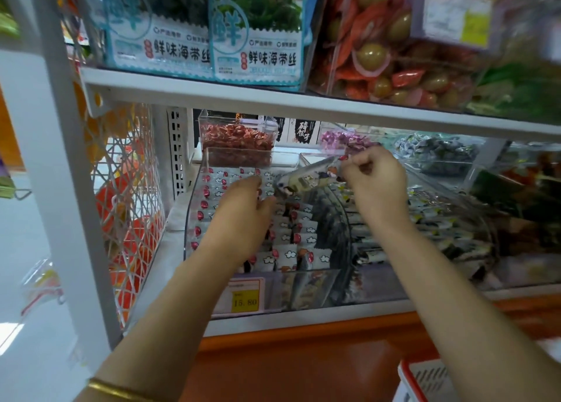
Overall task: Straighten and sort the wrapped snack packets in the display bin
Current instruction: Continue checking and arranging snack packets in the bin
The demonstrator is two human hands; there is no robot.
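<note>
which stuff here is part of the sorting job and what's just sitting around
Job: display bin; white packets in rows inside it; long packet pinched by the right hand; left hand on the rows.

Just around: seaweed bags on the shelf above; red sweets tub behind; price tag; white basket at lower right.

Upper shelf (273, 98): seaweed packs (258, 37), bin of red-wrapped snacks (394, 52). Rear: tub of red sweets (238, 142), purple sweets (343, 139). Front: yellow price tag (244, 302). Left: white mesh panel (127, 189).
</note>
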